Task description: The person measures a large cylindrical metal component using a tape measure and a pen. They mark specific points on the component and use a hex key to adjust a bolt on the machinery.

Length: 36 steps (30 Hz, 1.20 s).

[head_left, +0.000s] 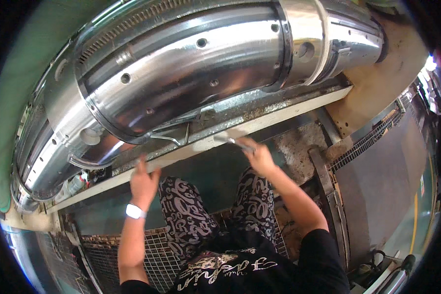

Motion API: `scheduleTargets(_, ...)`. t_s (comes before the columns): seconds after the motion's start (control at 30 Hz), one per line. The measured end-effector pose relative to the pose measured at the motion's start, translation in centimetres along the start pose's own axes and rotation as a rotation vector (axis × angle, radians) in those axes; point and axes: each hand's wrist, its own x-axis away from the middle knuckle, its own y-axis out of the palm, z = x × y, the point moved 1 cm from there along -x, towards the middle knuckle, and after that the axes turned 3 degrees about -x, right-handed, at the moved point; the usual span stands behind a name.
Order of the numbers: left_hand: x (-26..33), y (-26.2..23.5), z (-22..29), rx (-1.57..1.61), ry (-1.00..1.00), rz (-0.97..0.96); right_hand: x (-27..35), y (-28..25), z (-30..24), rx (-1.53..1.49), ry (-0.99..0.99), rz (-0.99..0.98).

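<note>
My right hand (260, 159) is closed around a slim silver hand tool (226, 140), whose bright end points left over the white-edged ledge (274, 111). The tool's exact kind is blurred. Off to the left, my left hand (144, 185) is raised beside the ledge with thumb and index finger apart, and nothing shows in it. Beyond both hands lies a large polished metal cylinder (181, 73) with round holes along its surface. Below the cylinder, a bent silver metal piece (171, 137) rests in the trough behind the ledge.
Under the cylinder's left part are small items, including a clear bottle (75, 185). A metal grate (154, 257) lies beneath my legs. At right stand a beige machine wall (377, 73) and a broad grey plate (382, 171) with a slotted black strip along its edge.
</note>
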Motion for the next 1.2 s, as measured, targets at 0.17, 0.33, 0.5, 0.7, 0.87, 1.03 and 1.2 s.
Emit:
scheduleTargets(0.17, 3.6, -0.7, 10.9, 0.659, 0.241, -0.466, 5.8, 1.8, -10.4, -0.470, 0.434, -0.307)
scheduleTargets(0.33, 4.5, -1.4, 13.7, 0.841, 0.375, -0.628, 8.4, 3.8, -12.3, -0.711, 0.379, -0.427)
scheduleTargets(0.5, 4.2, -2.6, 13.4, 0.746, 0.375, -0.667, 7.1, 4.8, -12.0, -0.749, 0.311, -0.577)
scheduleTargets(0.7, 3.5, -4.0, 12.2, 0.676, 0.409, -0.647, 4.2, 3.1, -13.8, -0.670, 0.291, -0.572)
scheduleTargets(0.87, 2.5, -9.9, 7.6, 0.568, 0.369, -0.713, 2.6, -3.2, -14.3, -0.696, 0.357, -0.270)
scheduleTargets(1.03, 2.2, -19.1, 4.2, 0.492, 0.328, -0.456, -2.8, -14.6, -15.2, -0.509, 0.171, 0.592)
scheduleTargets(1.2, 3.8, -23.5, 2.2, 0.550, 0.207, -0.202, -8.8, -21.9, -11.8, -0.697, -0.139, 0.904)
